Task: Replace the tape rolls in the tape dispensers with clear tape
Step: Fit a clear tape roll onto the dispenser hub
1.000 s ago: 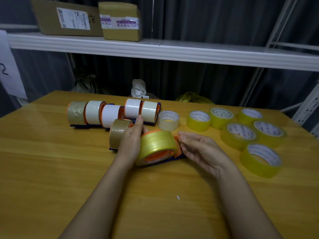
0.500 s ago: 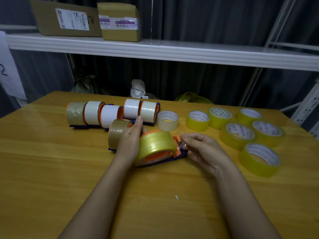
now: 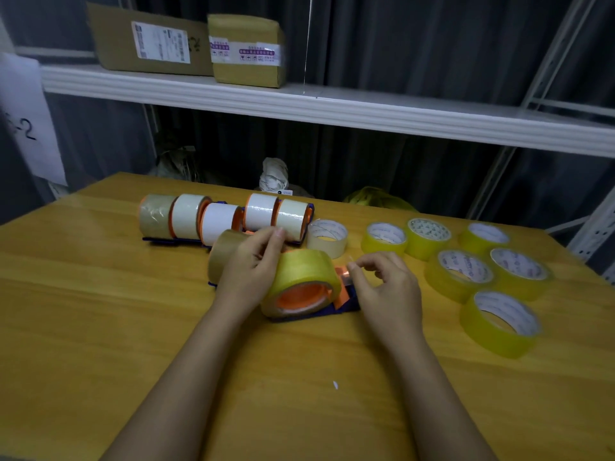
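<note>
Left hand (image 3: 254, 264): fingers curled over the yellow tape roll (image 3: 304, 277), steadying it from the left.
Right hand (image 3: 382, 287): fingertips pinching the tape end just right of the roll.
Dispenser (image 3: 346, 299): on the table (image 3: 100, 327) between both hands; holds the yellow roll.
Spare rolls (image 3: 466, 271): right of the right hand.

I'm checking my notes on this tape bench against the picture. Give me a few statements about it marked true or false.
1. The left hand rests on the yellowish clear roll mounted in the near dispenser. True.
2. The right hand lies flat on the table. False: its fingers are curled at the dispenser's front end.
3. Six loose yellowish rolls lie flat at right. True.
4. The shelf above is bare. False: two cardboard boxes sit on it.
</note>
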Tool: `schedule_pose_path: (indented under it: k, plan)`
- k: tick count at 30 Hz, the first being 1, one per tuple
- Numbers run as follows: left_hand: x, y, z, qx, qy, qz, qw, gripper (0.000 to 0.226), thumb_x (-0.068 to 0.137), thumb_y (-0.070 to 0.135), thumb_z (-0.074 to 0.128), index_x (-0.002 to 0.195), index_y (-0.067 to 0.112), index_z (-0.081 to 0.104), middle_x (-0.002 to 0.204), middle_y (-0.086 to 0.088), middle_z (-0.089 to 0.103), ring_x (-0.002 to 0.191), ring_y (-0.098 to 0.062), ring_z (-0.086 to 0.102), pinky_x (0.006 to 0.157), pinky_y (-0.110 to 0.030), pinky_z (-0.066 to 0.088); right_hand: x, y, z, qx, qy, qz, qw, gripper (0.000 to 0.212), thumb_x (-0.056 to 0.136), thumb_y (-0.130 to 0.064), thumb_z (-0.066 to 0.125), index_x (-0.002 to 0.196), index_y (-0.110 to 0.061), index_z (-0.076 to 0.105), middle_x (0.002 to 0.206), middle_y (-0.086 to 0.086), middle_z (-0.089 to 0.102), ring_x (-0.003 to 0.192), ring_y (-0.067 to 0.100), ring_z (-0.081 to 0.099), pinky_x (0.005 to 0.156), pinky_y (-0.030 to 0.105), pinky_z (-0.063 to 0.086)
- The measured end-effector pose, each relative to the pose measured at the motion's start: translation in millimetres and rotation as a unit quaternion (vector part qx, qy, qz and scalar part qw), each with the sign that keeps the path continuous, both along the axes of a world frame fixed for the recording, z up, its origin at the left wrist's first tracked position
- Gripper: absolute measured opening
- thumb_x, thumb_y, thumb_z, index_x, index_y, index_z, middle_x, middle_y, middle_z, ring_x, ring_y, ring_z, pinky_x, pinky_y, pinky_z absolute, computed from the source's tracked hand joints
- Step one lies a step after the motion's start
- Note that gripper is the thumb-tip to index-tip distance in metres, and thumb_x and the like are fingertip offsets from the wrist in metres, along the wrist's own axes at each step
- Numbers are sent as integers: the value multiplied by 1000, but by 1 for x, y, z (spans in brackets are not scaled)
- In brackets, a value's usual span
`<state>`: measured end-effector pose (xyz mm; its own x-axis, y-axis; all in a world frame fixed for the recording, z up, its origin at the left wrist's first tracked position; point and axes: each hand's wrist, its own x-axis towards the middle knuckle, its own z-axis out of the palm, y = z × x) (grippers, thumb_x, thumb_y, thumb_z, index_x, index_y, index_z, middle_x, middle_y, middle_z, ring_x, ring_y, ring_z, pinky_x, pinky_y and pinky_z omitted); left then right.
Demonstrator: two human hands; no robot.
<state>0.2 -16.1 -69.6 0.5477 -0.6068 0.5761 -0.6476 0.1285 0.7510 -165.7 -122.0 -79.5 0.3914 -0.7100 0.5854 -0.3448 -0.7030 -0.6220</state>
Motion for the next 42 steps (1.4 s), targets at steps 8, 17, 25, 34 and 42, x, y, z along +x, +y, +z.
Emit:
schedule_pose_path:
  k: [8,17,25,34,42]
  plan:
    - [-16,2,33,240,-184,23,953,71,75,73,39,127,27,53,116,12,52,109,-8,48,81,-24,45,2,-3,-4,93,40,-3,995,16,98,-32,52,93,-18,57,89,-7,63,85,11,55,75,38,49]
    - [-28,-17,44,349,-245,34,904,67,75,72,53,115,19,50,105,3,57,88,-11,51,63,-22,41,0,-7,-4,184,27,5,983,28,96,-40,53,82,-17,58,85,-2,63,81,14,56,70,36,47]
    - [-23,-10,36,314,-161,9,936,52,74,67,60,105,27,47,94,11,54,81,-5,53,59,-22,46,3,-10,-6,178,-12,16,984,21,93,-32,61,80,-17,66,94,-9,56,87,5,50,66,17,34]
    - [-15,9,20,224,-126,-27,966,59,75,61,61,126,35,48,105,25,40,104,2,37,82,-23,39,0,-14,-2,188,-73,10,980,17,90,-23,66,73,-19,64,94,-5,58,86,2,51,68,2,35]
    - [-6,15,17,217,-151,-44,963,74,65,77,51,129,40,44,109,25,37,106,5,33,80,-17,34,3,-10,-2,173,-73,4,982,17,92,-26,63,75,-22,62,112,-10,53,103,3,49,74,1,33]
